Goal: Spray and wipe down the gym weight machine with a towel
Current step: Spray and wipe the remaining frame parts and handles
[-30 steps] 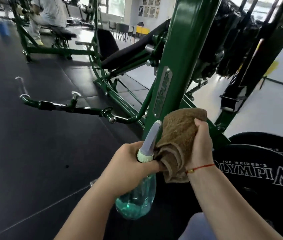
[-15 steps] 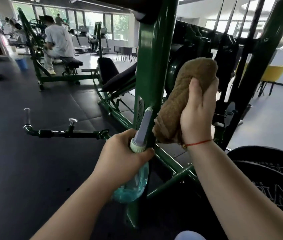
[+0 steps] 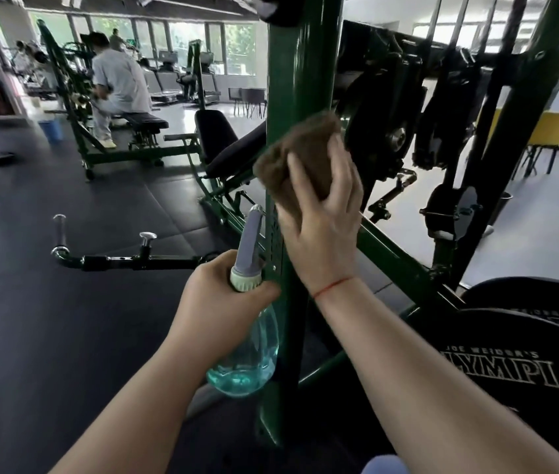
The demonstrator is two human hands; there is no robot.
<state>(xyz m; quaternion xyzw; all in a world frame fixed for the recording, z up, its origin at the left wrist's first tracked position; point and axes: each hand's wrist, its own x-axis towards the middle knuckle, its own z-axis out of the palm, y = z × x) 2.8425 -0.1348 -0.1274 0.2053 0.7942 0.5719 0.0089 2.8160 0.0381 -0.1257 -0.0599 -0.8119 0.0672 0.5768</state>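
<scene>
Towel (image 3: 293, 155) blurred, held by right hand (image 3: 322, 230) against post (image 3: 302, 63); left hand (image 3: 216, 297) grips bottle (image 3: 249, 357), trigger hidden.

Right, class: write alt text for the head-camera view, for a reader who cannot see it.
A right hand holds a bunched brown towel against a green metal machine post, while the left hand grips a clear teal spray bottle beside it. A black weight plate lies lower right.

Daylight floods through the far windows (image 3: 199, 46), leaving the foreground dim, edges bowed, the towel (image 3: 300, 155) motion-blurred.
</scene>
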